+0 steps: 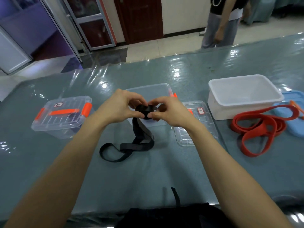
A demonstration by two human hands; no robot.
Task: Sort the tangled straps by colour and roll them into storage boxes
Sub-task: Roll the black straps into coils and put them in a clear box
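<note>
A black strap (139, 139) is partly wound into a small roll held above the table's middle. My left hand (121, 106) and my right hand (166, 111) both pinch that roll from either side. The strap's loose tail hangs down and loops across the table toward me. A red strap (263, 127) lies in loose coils at the right. Behind my hands stands an open clear box (158, 88), partly hidden. A closed clear box with orange latches (62, 116) sits at the left. An open white box (243, 97) stands at the right.
A clear lid (197, 122) with a label lies right of my hands. A blue lid (294, 116) lies under the red strap at the far right. A person (223, 22) stands beyond the table's far edge. The table (131, 175) has a glossy grey-green cover.
</note>
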